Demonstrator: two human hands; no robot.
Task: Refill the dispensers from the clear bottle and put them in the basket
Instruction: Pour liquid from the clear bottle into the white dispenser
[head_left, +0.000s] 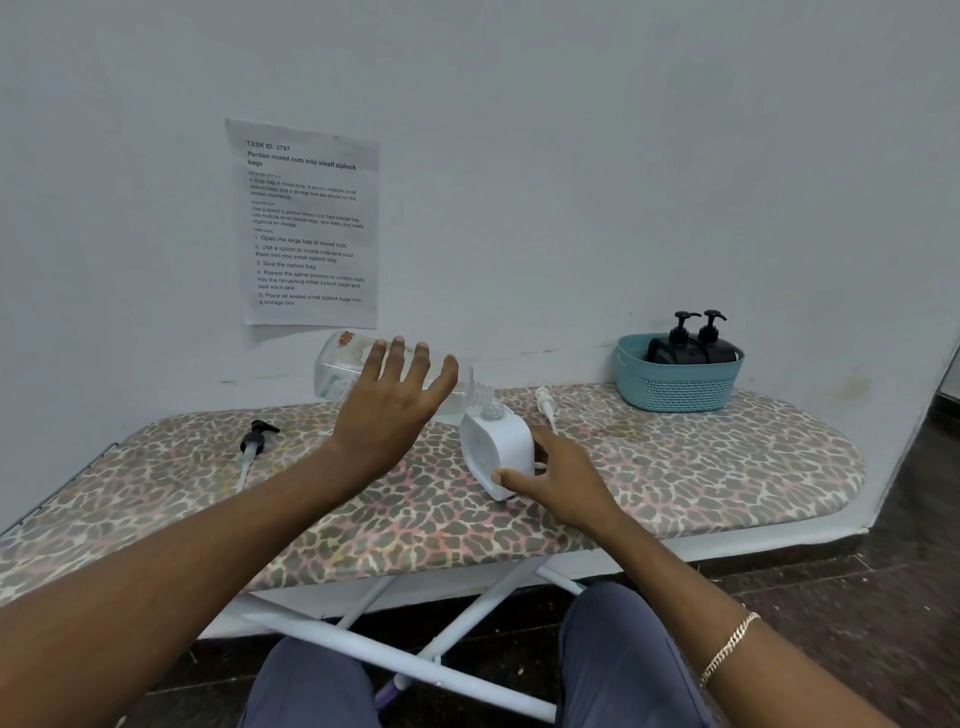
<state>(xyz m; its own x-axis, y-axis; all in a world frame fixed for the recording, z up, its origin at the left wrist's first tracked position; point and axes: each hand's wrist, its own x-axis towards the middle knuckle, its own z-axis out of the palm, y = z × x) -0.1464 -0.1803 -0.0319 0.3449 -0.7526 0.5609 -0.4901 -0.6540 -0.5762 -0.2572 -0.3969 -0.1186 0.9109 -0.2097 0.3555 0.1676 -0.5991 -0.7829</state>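
A person sits at a board covered in leopard-print cloth, set against a pale wall. The view looks down over both bare forearms.

The left hand holds a clear bottle in the air above the board. The back of the hand faces the camera, with the fingers spread across the bottle's side and their tips showing over its top edge. The bottle is tipped with its base up and to the left. Its open neck points down and right, at the mouth of a white dispenser.

The white dispenser stands on the middle of the board with its pump off. The right hand grips it low down, thumb on the near face and fingers round the far right side. A chain bracelet is on that wrist.

A white pump lies on the board just behind the dispenser. A black pump lies well to the left.

At the far right end of the board sits a teal basket with two black dispensers upright inside it, side by side.

A printed sheet is stuck to the wall above the bottle.
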